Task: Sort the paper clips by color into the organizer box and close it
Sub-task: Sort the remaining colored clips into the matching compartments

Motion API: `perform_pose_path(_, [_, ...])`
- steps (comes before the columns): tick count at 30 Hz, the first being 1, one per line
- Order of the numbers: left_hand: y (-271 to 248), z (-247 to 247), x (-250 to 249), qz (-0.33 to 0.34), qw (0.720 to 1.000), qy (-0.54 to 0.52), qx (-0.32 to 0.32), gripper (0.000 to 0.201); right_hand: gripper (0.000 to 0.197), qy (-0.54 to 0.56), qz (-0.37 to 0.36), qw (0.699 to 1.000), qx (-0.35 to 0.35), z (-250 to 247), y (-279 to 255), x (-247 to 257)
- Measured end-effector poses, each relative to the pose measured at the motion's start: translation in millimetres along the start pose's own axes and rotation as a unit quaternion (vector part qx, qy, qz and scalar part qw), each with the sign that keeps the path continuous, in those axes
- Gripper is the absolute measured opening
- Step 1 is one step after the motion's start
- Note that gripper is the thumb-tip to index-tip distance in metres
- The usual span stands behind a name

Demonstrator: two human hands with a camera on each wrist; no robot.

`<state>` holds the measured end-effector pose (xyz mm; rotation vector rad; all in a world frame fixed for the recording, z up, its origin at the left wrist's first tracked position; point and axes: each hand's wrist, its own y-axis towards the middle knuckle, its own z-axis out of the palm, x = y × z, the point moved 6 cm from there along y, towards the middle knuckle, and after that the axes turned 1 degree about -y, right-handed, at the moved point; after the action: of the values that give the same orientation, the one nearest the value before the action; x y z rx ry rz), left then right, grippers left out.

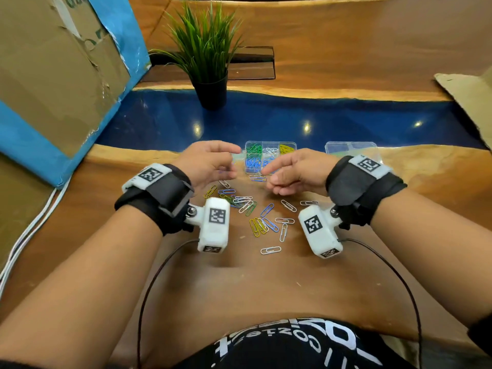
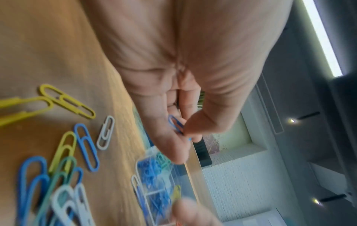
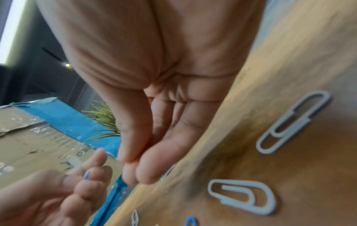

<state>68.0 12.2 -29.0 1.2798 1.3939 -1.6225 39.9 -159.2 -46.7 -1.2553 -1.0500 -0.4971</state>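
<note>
Right hand (image 3: 173, 137) grip contents blurred

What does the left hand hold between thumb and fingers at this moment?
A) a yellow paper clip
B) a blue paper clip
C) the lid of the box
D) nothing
B: in the left wrist view the left hand pinches a blue paper clip between thumb and fingers.
</note>
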Motion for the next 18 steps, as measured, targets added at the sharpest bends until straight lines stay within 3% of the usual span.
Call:
perform_pose_path(2, [-1.2, -5.4, 2.8, -0.01, 1.0, 0.018, -0.013, 0.03, 0.017, -0.047, 0.009, 0.999, -0.023, -0.3, 2.9, -1.1])
perform_pose_path(4, [-0.7, -8.8, 8.9, -0.027, 0.998, 0.044, -0.021, 0.034, 0.016, -0.184, -0.001, 0.981, -0.062, -0.1, 6.4, 3.6])
perform_pose_path(6, [0.5, -10.1, 15.4, -0.053, 0.996, 0.067, -0.021, 0.032, 0.014, -0.358, -0.036, 0.927, -0.104, 5.2, 8.6, 16.0])
perform_pose_path(8, [0.2, -10.0, 16.7, -0.06, 0.987, 0.148, -0.009, 0.025, 0.016, -0.501, -0.086, 0.851, -0.132, 18.3, 11.4, 30.9])
perform_pose_path(10, [-1.5, -8.3, 10.0, -0.013, 0.944, 0.331, -0.004, 0.015, 0.024, -0.586, -0.108, 0.79, -0.144, 30.7, 18.1, 36.3])
perform_pose_path(12, [-4.6, -2.8, 4.9, 0.035, 0.877, 0.479, 0.005, 0.008, 0.023, -0.635, -0.097, 0.756, -0.128, 40.6, 25.2, 33.9])
perform_pose_path(14, [-3.6, -2.2, 4.1, 0.04, 0.827, 0.561, 0.001, 0.003, 0.018, -0.663, -0.084, 0.736, -0.112, 45.7, 28.6, 32.1])
perform_pose_path(16, [0.1, -3.1, 4.5, 0.041, 0.801, 0.598, -0.002, 0.005, 0.015, -0.681, -0.079, 0.72, -0.109, 47.5, 27.3, 34.0])
perform_pose_path(18, [3.0, 0.0, 4.4, 0.051, 0.778, 0.626, 0.008, 0.009, 0.014, -0.673, -0.078, 0.727, -0.108, 46.6, 23.9, 35.4])
